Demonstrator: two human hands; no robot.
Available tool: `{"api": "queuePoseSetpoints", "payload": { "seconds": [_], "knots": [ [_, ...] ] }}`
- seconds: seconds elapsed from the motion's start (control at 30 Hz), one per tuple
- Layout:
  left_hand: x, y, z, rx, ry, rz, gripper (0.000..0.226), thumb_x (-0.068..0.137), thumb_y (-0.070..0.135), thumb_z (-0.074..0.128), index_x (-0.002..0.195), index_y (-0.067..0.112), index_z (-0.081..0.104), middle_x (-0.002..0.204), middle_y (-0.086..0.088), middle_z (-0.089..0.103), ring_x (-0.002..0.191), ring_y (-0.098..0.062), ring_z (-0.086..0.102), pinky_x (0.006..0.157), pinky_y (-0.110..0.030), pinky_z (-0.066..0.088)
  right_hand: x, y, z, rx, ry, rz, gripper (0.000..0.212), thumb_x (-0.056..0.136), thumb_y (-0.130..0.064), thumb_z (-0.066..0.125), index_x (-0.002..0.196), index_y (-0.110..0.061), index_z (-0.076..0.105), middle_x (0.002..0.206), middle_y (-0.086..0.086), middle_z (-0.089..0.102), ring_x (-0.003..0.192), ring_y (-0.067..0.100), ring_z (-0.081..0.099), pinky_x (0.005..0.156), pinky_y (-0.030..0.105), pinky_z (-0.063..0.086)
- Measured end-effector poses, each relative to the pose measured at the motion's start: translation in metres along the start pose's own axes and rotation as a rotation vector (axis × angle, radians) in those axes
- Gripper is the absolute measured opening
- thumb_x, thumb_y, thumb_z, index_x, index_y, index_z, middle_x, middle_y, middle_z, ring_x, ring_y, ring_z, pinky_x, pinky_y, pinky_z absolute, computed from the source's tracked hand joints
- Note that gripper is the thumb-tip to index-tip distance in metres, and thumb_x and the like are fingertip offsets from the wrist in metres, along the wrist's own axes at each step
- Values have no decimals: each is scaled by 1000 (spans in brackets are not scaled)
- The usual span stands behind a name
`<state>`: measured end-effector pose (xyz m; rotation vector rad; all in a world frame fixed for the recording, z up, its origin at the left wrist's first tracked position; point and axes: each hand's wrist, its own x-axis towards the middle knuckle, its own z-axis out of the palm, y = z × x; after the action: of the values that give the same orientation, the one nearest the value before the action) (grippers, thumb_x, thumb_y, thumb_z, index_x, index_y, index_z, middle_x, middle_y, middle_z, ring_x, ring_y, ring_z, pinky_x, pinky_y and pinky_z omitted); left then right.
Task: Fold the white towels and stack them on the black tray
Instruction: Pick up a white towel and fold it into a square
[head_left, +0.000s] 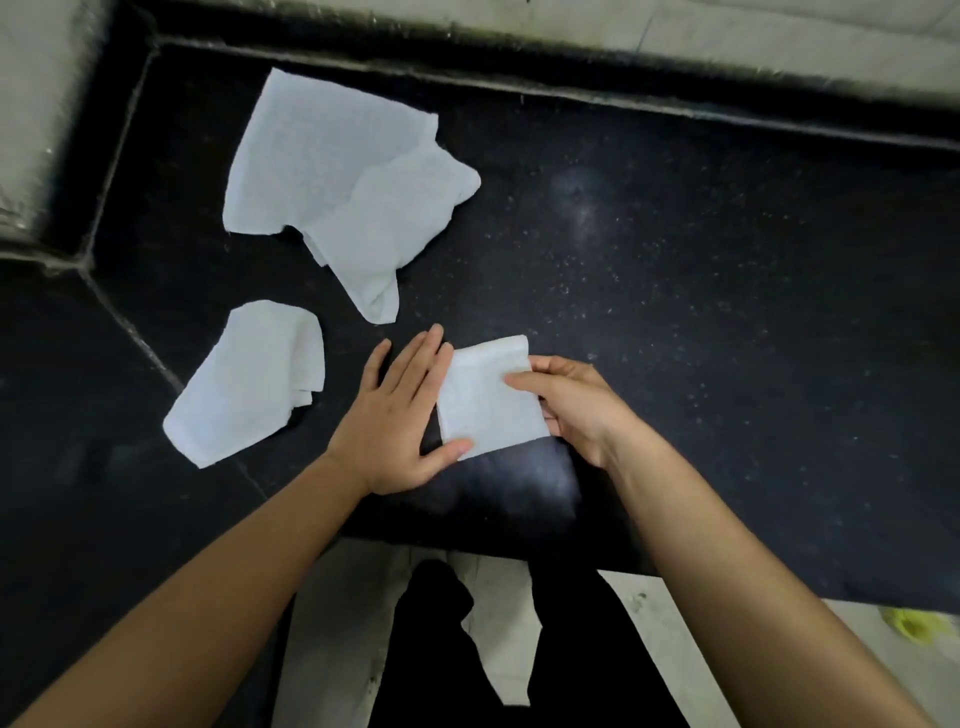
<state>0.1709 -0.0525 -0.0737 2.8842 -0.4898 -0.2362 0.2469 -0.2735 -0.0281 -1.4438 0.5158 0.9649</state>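
A small folded white towel (488, 402) lies on the black speckled counter (701, 270) near its front edge. My left hand (397, 415) lies flat with straight fingers along the towel's left edge, its thumb on the near corner. My right hand (571, 402) pinches the towel's right edge, fingers curled over it. A loosely folded white towel (254, 382) lies to the left. Unfolded white towels (343, 192) lie crumpled and overlapping at the back left. No separate tray can be made out.
The counter meets a pale wall (727, 47) at the back and another at the left. Its front edge runs just below my hands, with my dark-clothed legs (441, 649) and the pale floor underneath. A yellow-green object (914, 626) sits on the floor at the lower right.
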Motion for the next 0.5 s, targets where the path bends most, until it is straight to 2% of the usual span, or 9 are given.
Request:
{"api": "queuePoseSetpoints", "payload": {
  "seconds": [0.1, 0.17, 0.23, 0.3, 0.4, 0.5],
  "knots": [
    [-3, 2, -5, -74, 17, -29, 94, 94, 68, 33, 157, 2, 10, 165, -16, -2, 153, -27, 2, 123, -51, 8, -14, 1, -1, 106, 20, 26, 26, 92, -7, 65, 117, -7, 69, 109, 15, 75, 92, 24, 73, 78, 34, 62],
    [-5, 8, -10, -287, 71, -142, 87, 98, 64, 29, 158, 6, 6, 166, -12, -4, 153, -23, -3, 124, -43, 3, -31, -1, -4, 157, 57, 9, 29, 91, -9, 63, 119, -7, 69, 112, 15, 74, 95, 25, 73, 77, 36, 61],
    [-4, 18, -22, -616, 120, -357, 79, 100, 59, 32, 159, 12, 9, 166, -5, 4, 153, -19, 3, 124, -39, 6, -54, -4, -7, 196, 120, -28, 32, 91, -10, 61, 123, -6, 66, 109, 13, 75, 90, 22, 74, 67, 31, 59],
    [0, 27, -39, -868, 128, -527, 70, 100, 50, 42, 157, 15, 21, 163, -2, 23, 150, -19, 20, 123, -38, 17, -78, -4, -12, 237, 182, -76, 34, 91, -10, 60, 124, -5, 65, 107, 12, 75, 88, 22, 75, 65, 30, 58],
    [12, 49, -72, -1267, 22, -648, 60, 99, 40, 54, 152, 18, 35, 152, -2, 43, 135, -16, 43, 115, -37, 34, -120, -5, -23, 229, 221, -163, 36, 91, -11, 59, 126, -6, 64, 114, 15, 74, 99, 27, 72, 77, 36, 59],
    [25, 80, -102, -1617, -220, -718, 33, 97, 29, 56, 129, 20, 52, 145, -8, 50, 131, -22, 48, 108, -47, 43, -167, -9, -35, 250, 215, -248, 34, 93, -11, 55, 125, -9, 66, 117, 15, 72, 102, 28, 70, 82, 39, 57]
  ]
}}
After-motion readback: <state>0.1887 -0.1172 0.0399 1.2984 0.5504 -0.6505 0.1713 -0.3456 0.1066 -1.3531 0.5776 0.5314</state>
